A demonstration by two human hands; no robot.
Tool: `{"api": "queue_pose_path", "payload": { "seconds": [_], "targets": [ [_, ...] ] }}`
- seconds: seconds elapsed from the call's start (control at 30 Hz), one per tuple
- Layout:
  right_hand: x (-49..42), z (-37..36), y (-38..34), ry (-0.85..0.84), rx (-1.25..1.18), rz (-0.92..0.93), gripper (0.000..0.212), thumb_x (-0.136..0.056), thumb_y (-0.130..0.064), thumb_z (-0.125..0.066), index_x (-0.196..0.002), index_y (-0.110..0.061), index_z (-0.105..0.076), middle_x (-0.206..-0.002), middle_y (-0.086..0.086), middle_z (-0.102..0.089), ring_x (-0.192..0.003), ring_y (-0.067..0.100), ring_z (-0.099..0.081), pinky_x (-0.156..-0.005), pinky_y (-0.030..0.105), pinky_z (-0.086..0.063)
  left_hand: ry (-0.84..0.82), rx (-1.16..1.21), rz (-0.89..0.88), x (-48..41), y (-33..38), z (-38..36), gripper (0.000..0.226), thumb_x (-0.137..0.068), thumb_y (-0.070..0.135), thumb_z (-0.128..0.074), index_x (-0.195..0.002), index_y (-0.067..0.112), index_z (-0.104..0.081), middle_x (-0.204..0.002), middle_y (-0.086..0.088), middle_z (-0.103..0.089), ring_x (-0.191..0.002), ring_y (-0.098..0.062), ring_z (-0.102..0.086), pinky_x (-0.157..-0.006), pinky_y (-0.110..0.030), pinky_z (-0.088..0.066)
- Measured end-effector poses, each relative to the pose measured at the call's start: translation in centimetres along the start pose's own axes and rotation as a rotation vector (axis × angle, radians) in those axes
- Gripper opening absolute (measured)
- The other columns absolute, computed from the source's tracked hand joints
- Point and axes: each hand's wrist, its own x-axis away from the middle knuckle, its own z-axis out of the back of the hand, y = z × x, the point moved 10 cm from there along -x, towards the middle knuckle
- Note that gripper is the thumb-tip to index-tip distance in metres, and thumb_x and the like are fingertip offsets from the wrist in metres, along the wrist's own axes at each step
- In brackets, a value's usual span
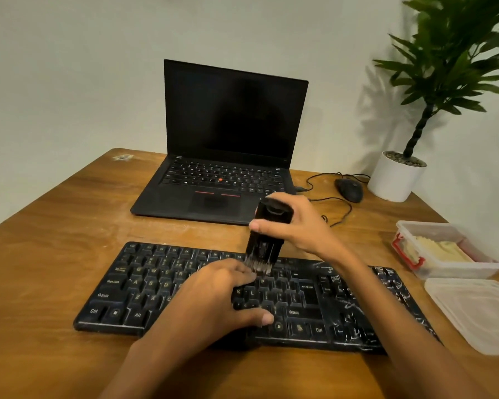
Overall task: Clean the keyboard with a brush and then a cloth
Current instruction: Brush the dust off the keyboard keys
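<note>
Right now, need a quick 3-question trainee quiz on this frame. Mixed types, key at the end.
1. True or false: the right hand holds the brush with its bristles down on the keyboard.
2. The left hand is: A out of view, B resting on the keyboard, C lifted clear of it.
3. What corded thing lies on the table right of the laptop?
Key: 1 true; 2 B; 3 the mouse.

Cannot see the keyboard keys under the left hand. Cannot resolve blurred brush bristles. Lose plant and lid past right edge.
</note>
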Motion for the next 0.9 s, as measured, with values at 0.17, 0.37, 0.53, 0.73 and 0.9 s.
{"api": "queue_pose_path", "payload": {
  "seconds": [0.17, 0.37, 0.53, 0.73, 0.9],
  "targets": [
    [0.2, 0.9, 0.2, 0.073, -0.038, -0.019, 0.021, -0.078, -0.023, -0.072, -0.090, -0.009, -0.062, -0.081, 0.002, -0.063, -0.075, 0.008, -0.059, -0.066, 0.015, -0.047, 0.002, -0.001, -0.001, 0.0, 0.0, 0.0, 0.080, -0.066, 0.071, -0.056, -0.134, 0.032, -0.042, -0.134, 0.023, -0.041, -0.121, 0.005, -0.036, -0.100, -0.018, -0.031],
    [1.4, 3.2, 1.4, 0.115, 0.012, -0.053, 0.036, -0.069, -0.041, -0.074, -0.088, -0.012, -0.062, -0.080, -0.001, -0.063, -0.075, 0.010, -0.060, -0.069, 0.024, -0.048, 0.001, -0.010, -0.011, 0.1, 0.2, 0.1, 0.079, -0.067, 0.071, -0.055, -0.135, 0.032, -0.041, -0.134, 0.024, -0.040, -0.121, 0.005, -0.037, -0.100, -0.019, -0.031],
    [2.2, 5.2, 2.1, 0.136, 0.139, -0.071, 0.037, -0.072, -0.036, -0.076, -0.094, -0.008, -0.065, -0.087, 0.005, -0.068, -0.082, 0.017, -0.063, -0.077, 0.039, -0.052, -0.010, -0.007, -0.008, 0.0, 0.3, 0.1, 0.080, -0.066, 0.071, -0.055, -0.135, 0.032, -0.041, -0.133, 0.023, -0.041, -0.119, 0.004, -0.037, -0.098, -0.017, -0.030],
    [3.4, 5.6, 2.6, 0.168, 0.192, -0.104, 0.032, -0.071, -0.036, -0.074, -0.092, -0.014, -0.064, -0.086, -0.003, -0.067, -0.084, 0.013, -0.063, -0.073, 0.028, -0.050, -0.023, 0.011, 0.003, 0.2, 0.4, 0.2, 0.079, -0.066, 0.070, -0.056, -0.134, 0.031, -0.043, -0.133, 0.022, -0.043, -0.118, 0.004, -0.039, -0.097, -0.016, -0.031],
    [4.7, 6.8, 0.6, 0.266, 0.007, -0.025, 0.029, -0.069, -0.035, -0.077, -0.087, -0.016, -0.064, -0.083, -0.002, -0.067, -0.082, 0.005, -0.062, -0.070, 0.017, -0.048, -0.041, -0.013, -0.005, 0.0, 1.0, 0.3, 0.079, -0.069, 0.067, -0.058, -0.136, 0.029, -0.041, -0.136, 0.020, -0.040, -0.120, 0.001, -0.040, -0.097, -0.017, -0.032]
  ]
}}
